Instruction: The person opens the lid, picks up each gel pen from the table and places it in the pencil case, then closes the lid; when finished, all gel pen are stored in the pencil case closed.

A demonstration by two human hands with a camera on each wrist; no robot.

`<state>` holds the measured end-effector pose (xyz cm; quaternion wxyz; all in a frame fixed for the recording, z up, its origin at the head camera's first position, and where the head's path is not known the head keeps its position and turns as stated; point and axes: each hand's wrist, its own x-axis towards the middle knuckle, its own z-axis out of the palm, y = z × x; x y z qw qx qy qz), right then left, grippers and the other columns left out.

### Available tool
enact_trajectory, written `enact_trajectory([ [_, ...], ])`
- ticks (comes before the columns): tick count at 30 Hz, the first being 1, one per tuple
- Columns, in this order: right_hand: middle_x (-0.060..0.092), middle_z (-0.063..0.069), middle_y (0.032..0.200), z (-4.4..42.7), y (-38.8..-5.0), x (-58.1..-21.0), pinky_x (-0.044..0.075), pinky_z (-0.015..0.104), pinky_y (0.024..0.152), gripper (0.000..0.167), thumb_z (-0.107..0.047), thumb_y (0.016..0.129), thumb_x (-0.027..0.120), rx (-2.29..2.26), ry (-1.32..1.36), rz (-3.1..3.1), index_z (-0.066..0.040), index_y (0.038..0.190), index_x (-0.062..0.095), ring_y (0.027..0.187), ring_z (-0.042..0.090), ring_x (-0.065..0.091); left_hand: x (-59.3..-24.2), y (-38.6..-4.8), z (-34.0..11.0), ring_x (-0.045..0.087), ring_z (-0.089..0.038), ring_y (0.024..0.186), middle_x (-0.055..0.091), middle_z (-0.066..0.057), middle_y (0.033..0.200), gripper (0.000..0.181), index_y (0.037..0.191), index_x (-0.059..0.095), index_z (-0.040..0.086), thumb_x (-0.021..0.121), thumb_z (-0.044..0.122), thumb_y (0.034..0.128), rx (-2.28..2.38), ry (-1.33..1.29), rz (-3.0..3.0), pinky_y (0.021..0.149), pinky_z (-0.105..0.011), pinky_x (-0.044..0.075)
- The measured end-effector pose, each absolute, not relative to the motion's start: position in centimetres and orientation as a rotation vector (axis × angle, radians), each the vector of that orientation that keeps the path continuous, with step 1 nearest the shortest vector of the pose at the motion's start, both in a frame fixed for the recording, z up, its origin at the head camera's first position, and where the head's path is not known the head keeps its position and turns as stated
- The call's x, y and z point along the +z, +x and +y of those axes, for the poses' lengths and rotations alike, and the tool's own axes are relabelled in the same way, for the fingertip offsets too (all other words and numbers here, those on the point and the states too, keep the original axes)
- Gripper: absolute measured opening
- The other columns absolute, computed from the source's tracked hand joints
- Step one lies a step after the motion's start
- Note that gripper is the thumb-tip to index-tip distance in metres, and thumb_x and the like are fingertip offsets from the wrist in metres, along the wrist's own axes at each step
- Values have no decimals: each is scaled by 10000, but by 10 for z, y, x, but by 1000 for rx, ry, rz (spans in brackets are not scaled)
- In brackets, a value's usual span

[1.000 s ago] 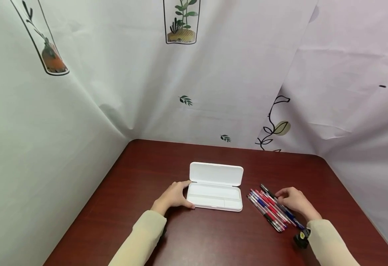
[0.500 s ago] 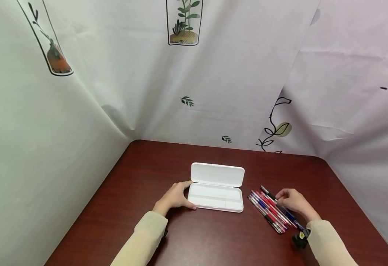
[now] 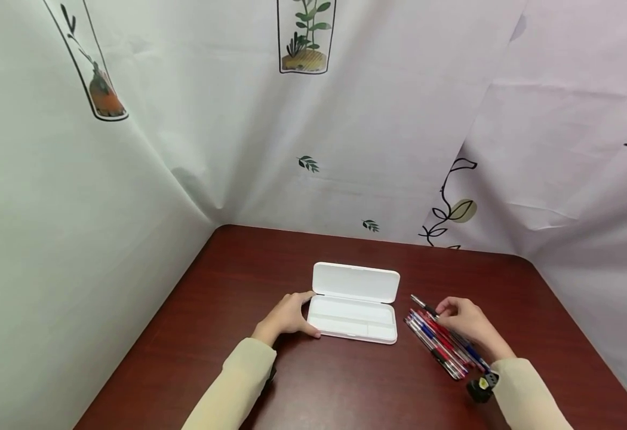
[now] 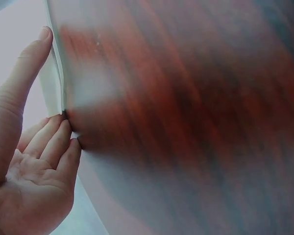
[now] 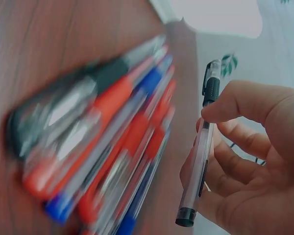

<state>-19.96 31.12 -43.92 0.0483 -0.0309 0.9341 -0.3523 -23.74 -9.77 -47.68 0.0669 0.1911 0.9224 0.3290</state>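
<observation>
An open white case (image 3: pixel 352 318) lies on the dark red table with its lid (image 3: pixel 356 282) tilted back. At its left end my left hand (image 3: pixel 286 315) grips the edge, thumb at the near side and fingers at the far side; the left wrist view shows thumb and fingers against the case's rim (image 4: pixel 61 78). A clear pen with a black grip (image 5: pixel 201 152) is pinched between thumb and fingers of my right hand (image 5: pixel 255 152), raised beside the pile of red, blue and black pens (image 5: pixel 112 127). In the head view my right hand (image 3: pixel 469 322) covers part of the pile (image 3: pixel 437 343).
The brown-red table (image 3: pixel 346 382) runs up to a pale cloth backdrop (image 3: pixel 399 119) with plant drawings, which also hangs along the left and right sides. A small black device (image 3: pixel 480 389) is at my right wrist.
My right hand has lifted a pen from the right side of the pile and shifted slightly left with it. My left hand keeps its grip on the case. The head view has shifted slightly.
</observation>
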Motion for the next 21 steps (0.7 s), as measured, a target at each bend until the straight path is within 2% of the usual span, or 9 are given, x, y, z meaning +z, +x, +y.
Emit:
enact_trajectory([
  [12,611,23,781,267,-212,-429,461,255,624,120,-47,793,699,-1096,-330,2856,-65,906,661,718,159,543,-477,-238,-98,544,-274,1262,571,-163,1374,1020,1419,504,55,959,346,554,980,558,2792,1032,-421,453],
  [21,620,9,762,232,-220,-430,471,230,612,137,-1,765,714,-1137,-492,2798,-62,884,685,707,134,548,-479,-237,-98,531,-269,1280,555,-159,1395,1023,1429,491,53,954,353,568,991,544,2778,1041,-419,447],
])
